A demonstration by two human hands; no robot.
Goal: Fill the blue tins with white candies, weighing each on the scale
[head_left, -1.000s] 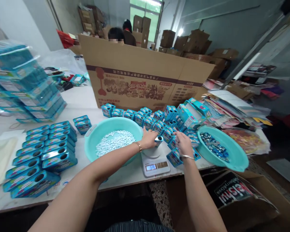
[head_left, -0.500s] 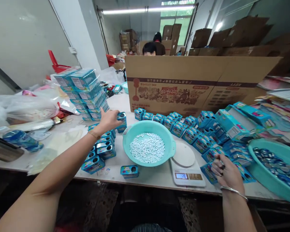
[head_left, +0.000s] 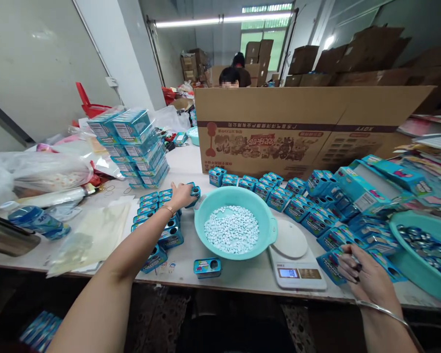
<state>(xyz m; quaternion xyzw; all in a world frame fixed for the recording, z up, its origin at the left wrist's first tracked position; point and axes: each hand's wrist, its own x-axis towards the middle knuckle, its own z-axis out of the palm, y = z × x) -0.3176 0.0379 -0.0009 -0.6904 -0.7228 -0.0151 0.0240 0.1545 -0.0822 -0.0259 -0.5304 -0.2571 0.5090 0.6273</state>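
Note:
My left hand (head_left: 182, 196) is closed on a small blue candy box (head_left: 196, 192), at the far end of the rows of similar boxes (head_left: 171, 234) left of the basin. My right hand (head_left: 369, 272) is closed in front of the blue boxes at the right; a small dark thing shows between its fingers, too little of it to name. Between the hands, a turquoise basin (head_left: 272, 234) contains many small pale blue candies (head_left: 232, 229). Beside it a white digital scale (head_left: 297, 270) has a bare plate. One blue box (head_left: 207, 267) lies alone near the table's front edge.
A large cardboard carton (head_left: 308, 108) stands behind the basin. Wrapped blue packs (head_left: 132, 142) are stacked at the left. At the right, a turquoise tub (head_left: 400, 240) carries shiny blue and silver pieces. A bottle (head_left: 36, 220) lies far left. People (head_left: 238, 71) are beyond the carton.
My left hand has lowered with its box toward the far end of the rows. My right hand stays closed near the right-hand boxes. The scale's reading differs, and the view has shifted slightly.

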